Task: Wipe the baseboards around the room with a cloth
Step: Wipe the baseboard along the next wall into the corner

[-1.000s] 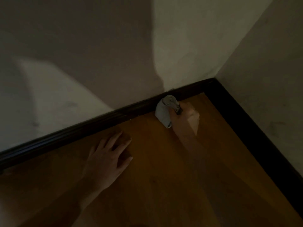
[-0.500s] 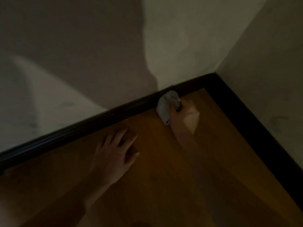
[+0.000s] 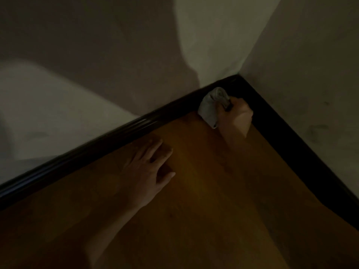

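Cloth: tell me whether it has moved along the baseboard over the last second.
Yes. The cloth, gripped by the right hand, has slid along the baseboard toward the room corner, now nearly reaching it.

Cloth: pale grey, bunched, gripped in right hand, top end against far baseboard, just left of corner. Far baseboard & right baseboard: dark, glossy, meeting at far corner.

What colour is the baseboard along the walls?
The baseboard is glossy black or very dark brown, seen in the head view.
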Tool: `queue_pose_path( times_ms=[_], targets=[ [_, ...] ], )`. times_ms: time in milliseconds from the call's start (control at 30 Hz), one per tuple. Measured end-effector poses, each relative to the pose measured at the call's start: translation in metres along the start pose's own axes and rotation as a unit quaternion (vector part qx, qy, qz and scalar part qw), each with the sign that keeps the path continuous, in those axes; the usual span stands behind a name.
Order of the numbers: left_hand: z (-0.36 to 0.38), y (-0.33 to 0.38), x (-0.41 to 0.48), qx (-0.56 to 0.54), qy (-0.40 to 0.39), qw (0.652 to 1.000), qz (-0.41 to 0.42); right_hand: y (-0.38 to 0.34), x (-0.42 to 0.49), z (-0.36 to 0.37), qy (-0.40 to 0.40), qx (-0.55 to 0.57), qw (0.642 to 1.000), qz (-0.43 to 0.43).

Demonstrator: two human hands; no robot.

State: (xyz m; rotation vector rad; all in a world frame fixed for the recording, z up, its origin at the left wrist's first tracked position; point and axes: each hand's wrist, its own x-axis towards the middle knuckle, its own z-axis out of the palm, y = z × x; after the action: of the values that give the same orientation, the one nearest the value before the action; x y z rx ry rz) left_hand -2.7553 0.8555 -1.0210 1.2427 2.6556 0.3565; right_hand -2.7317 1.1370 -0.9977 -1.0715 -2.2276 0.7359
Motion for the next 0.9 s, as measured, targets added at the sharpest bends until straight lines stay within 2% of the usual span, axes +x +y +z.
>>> queue_pose_path(
  times_ms=[167, 333, 467, 600, 767, 900],
  targets=[
    [0.001, -0.001, -0.001, 0.016, 0.007, 1.000, 0.009, 0.000, -0.003, -0.002, -0.008, 0.008, 1.000, -0.022],
    [-0.002, 0.002, 0.000, 0.011, 0.006, 1.000, -0.002, -0.001, 0.005, -0.003, 0.007, 0.005, 1.000, 0.015],
    [0.000, 0.001, -0.001, 0.006, 0.011, 1.000, -0.004, 0.001, 0.001, -0.003, -0.011, 0.010, 1.000, -0.028],
    [0.001, 0.001, -0.001, 0.009, 0.016, 1.000, -0.001, 0.000, 0.000, 0.001, 0.006, 0.018, 1.000, 0.000],
    [0.004, 0.002, -0.002, -0.002, 0.026, 1.000, -0.003, -0.025, -0.038, 0.009, -0.038, 0.029, 0.997, -0.054],
    [0.002, 0.003, -0.002, -0.004, 0.019, 1.000, -0.002, -0.028, -0.042, 0.010, -0.034, 0.031, 0.997, -0.069]
  ],
)
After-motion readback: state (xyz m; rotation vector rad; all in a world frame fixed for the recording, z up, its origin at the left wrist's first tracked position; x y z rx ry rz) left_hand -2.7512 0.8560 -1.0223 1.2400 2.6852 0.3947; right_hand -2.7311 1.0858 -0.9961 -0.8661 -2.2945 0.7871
